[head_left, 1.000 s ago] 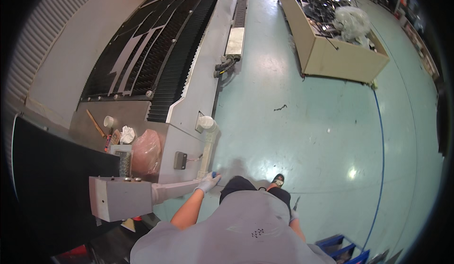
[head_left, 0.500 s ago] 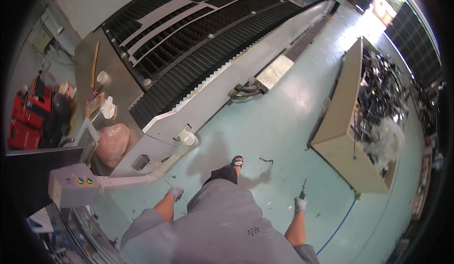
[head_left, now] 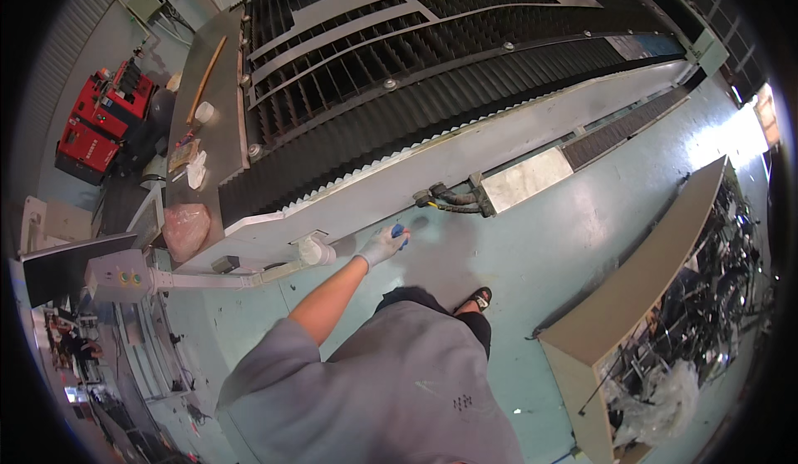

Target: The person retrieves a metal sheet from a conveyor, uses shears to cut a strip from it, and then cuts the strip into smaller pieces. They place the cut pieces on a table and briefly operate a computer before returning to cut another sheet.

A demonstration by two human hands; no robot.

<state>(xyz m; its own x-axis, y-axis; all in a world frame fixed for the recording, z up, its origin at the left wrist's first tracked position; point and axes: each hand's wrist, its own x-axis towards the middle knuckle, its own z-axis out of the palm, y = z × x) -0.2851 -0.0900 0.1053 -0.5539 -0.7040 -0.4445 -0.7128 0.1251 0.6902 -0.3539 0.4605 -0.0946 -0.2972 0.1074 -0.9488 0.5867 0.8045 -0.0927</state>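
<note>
My left hand (head_left: 382,247) wears a pale glove and reaches forward over the floor, beside the machine's long front wall (head_left: 357,231). Its fingers are curled. Something small and blue (head_left: 398,230) shows at the fingertips; I cannot make out what it is. Close by this hand is a white round fitting (head_left: 316,251) on the end of a grey support arm (head_left: 224,281). My right hand is out of the picture.
Ahead lies a large cutting bed (head_left: 349,56) with dark slats and cut sheet strips. A big open bin (head_left: 632,273) of black scrap stands at the right. A control box (head_left: 119,278) is at the left; a pink bag (head_left: 185,229) sits on the machine's corner. Red equipment (head_left: 100,123) stands beyond.
My view has turned to the right and I have stepped along. My left hand has risen forward from my side. My right hand, which held a screwdriver-like tool, has left the view.
</note>
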